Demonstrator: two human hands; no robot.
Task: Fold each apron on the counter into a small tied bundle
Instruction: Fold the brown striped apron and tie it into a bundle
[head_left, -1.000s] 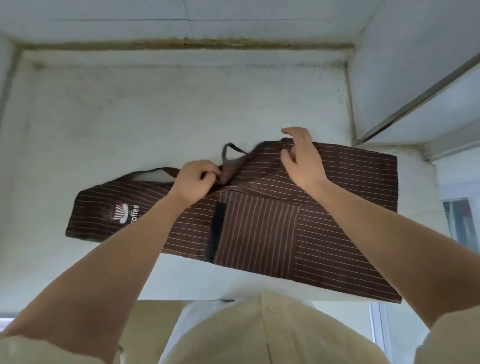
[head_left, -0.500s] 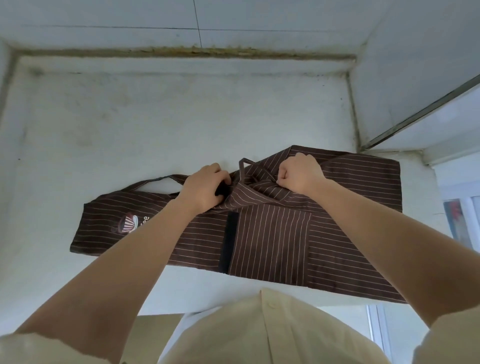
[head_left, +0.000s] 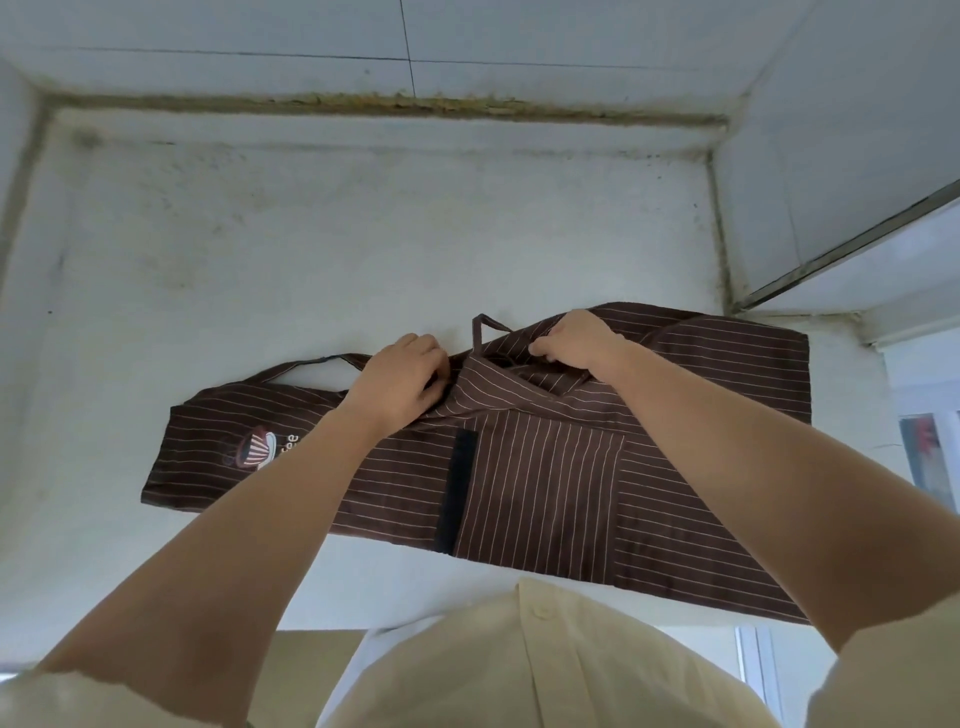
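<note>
Evidently soft and limp, the striped apron (head_left: 545, 483) bunched where left hand (head_left: 402, 382) and right hand (head_left: 576, 345) each gripped its far edge, the likeliest hold.

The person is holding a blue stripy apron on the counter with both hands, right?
Not blue: the head view shows the stripy apron is brown. The left hand and right hand do both hold it on the counter.
</note>
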